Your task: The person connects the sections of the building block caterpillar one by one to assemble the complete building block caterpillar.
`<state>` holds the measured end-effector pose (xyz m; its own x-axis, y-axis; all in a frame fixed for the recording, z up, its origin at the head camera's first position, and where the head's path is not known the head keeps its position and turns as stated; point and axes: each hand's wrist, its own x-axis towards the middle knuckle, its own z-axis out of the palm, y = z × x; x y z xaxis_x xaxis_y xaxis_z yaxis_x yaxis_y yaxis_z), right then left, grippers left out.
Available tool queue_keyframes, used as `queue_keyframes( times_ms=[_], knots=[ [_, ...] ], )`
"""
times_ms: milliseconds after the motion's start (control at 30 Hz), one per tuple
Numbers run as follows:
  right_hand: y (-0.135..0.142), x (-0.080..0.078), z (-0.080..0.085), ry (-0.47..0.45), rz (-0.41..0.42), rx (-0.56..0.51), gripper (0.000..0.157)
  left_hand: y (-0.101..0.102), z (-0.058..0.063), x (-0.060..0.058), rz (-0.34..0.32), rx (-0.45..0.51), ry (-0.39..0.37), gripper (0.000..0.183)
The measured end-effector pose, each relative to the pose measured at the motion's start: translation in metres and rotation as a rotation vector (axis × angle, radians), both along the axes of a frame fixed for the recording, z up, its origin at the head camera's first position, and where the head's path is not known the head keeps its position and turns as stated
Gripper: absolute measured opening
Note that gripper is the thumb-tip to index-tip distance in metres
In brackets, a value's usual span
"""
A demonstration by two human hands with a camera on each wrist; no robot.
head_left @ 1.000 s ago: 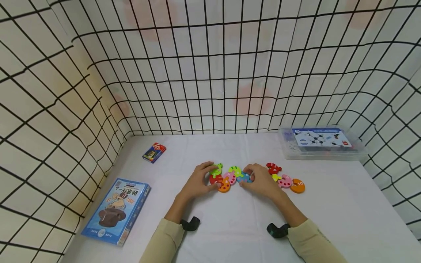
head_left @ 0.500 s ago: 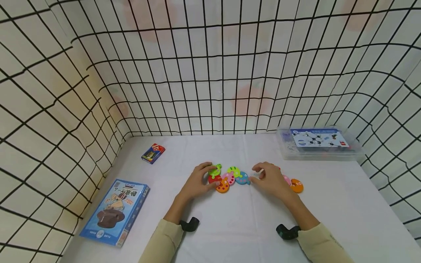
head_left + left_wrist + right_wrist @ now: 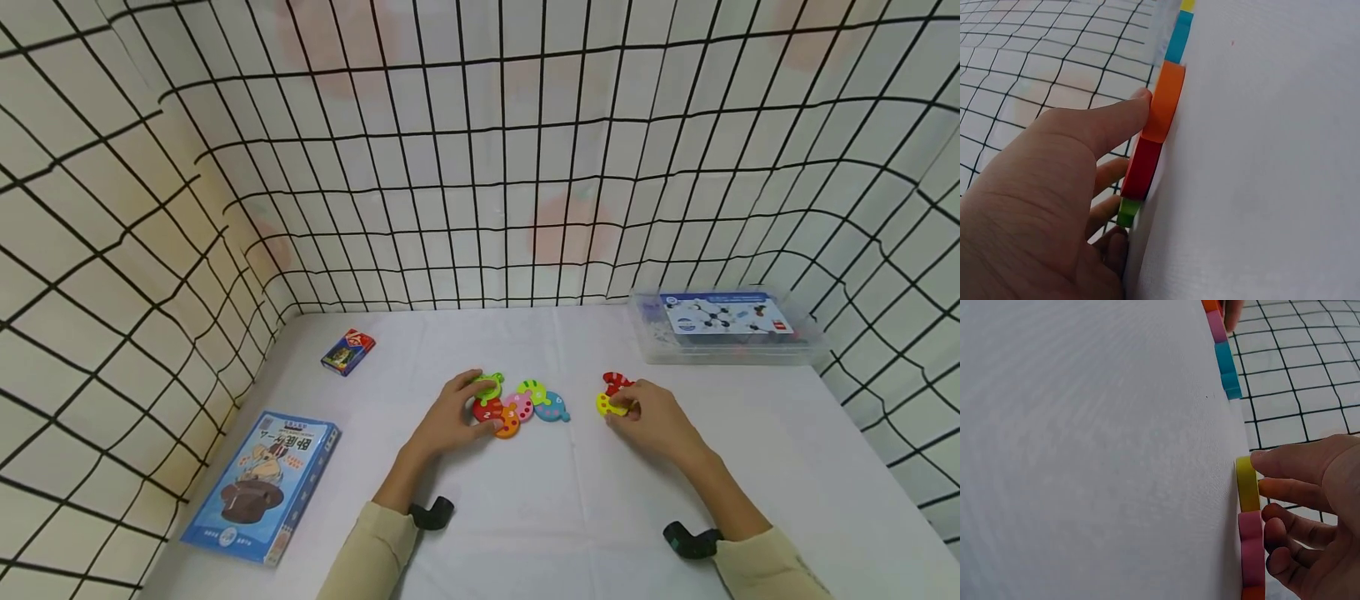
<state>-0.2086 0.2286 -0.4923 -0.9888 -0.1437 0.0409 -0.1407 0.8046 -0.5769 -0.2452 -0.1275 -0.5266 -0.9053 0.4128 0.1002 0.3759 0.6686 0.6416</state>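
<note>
A chain of round, coloured number puzzle pieces lies flat on the white table. My left hand (image 3: 453,412) holds its left end, fingers at the green head piece (image 3: 492,387) and thumb against the orange piece (image 3: 1166,103). Between those two sits a red piece (image 3: 1141,167). Pink (image 3: 522,407), light green (image 3: 533,392) and blue (image 3: 552,407) pieces continue the chain to the right. Apart from it, my right hand (image 3: 660,423) pinches a yellow puzzle piece (image 3: 611,406). A red striped piece (image 3: 616,381) is just behind, and a pink piece (image 3: 1252,550) lies under the right fingers.
A blue game box (image 3: 262,483) lies at the left, with a small red and blue card box (image 3: 348,352) farther back. A clear plastic case (image 3: 731,350) stands at the back right. Black wire mesh (image 3: 506,225) encloses the table (image 3: 525,525).
My right hand has let go of the blue piece, moved right, and taken hold of the yellow piece. The left hand stays at the chain's left end.
</note>
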Motion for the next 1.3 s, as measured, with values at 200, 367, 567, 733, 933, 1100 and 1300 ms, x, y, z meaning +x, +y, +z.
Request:
queue_keyframes(
  times_ms=[200,367,567,733,933,1100,1300],
  knots=[
    [-0.003,-0.003,-0.001,-0.019,0.073,0.039,0.025,0.000,-0.002,-0.002,0.048,0.006,0.013,0.063],
    [-0.007,-0.002,0.001,-0.026,0.107,0.024,0.028,0.000,-0.002,-0.002,0.081,0.016,0.014,0.064],
    [-0.011,-0.001,0.001,0.008,0.094,0.016,0.040,-0.001,-0.003,-0.002,0.081,0.022,0.018,0.063],
    [-0.015,-0.001,0.001,0.003,0.117,0.020,0.036,-0.001,-0.002,-0.001,0.077,0.030,0.022,0.062],
    [-0.019,0.000,0.003,-0.027,0.126,0.018,0.047,0.000,-0.003,-0.001,0.080,0.014,0.013,0.063],
    [-0.022,0.000,0.000,-0.051,0.102,0.079,0.064,0.000,-0.003,0.000,0.080,-0.001,0.016,0.063],
    [-0.023,0.000,-0.002,-0.049,0.084,0.080,0.061,0.001,-0.002,0.001,0.077,-0.015,0.024,0.066]
  ],
)
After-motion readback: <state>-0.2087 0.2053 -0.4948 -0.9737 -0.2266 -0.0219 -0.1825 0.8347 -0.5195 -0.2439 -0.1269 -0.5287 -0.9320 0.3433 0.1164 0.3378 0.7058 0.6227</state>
